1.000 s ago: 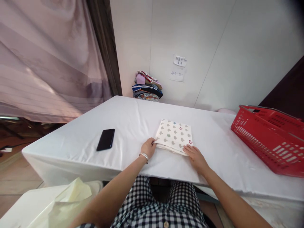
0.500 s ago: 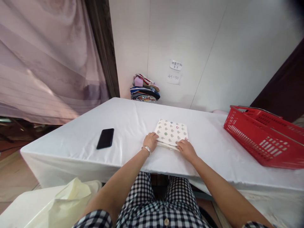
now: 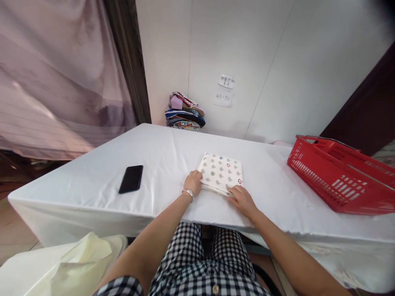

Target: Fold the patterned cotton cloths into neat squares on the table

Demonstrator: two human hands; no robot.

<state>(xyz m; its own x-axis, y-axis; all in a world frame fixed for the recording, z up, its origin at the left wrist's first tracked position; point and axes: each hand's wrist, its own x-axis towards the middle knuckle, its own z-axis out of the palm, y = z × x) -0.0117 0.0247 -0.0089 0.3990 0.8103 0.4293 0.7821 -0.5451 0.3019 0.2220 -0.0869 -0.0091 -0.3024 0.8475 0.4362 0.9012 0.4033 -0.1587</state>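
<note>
Left hand (image 3: 193, 181) rests at the near-left corner of the folded cloth (image 3: 221, 172), fingers curled onto its edge; grip looks like a light pinch on the layers, though the fingertips are partly hidden, so how firmly it holds cannot be told. Right hand (image 3: 241, 196) lies flat at the near-right corner, fingers extended onto the cloth edge, pressing rather than clasping. Cloth: white with small printed motifs, folded to a compact square, lying flat on the counter (image 3: 92, 181) near its front edge, between both hands. Judgement: folding appears finished or nearly so; the step in hand is squaring and flattening the near edge. A next move would call for keeping the layers aligned so the fold does not slip open, whether lifting or pressing. Pose: both forearms reach forward from the lap, converging on the cloth; bracelet on left wrist. Around: phone (image 3: 131, 179) well left of the cloth; red basket (image 3: 336, 176) well right; cloth pile (image 3: 184, 112) at the wall.
</note>
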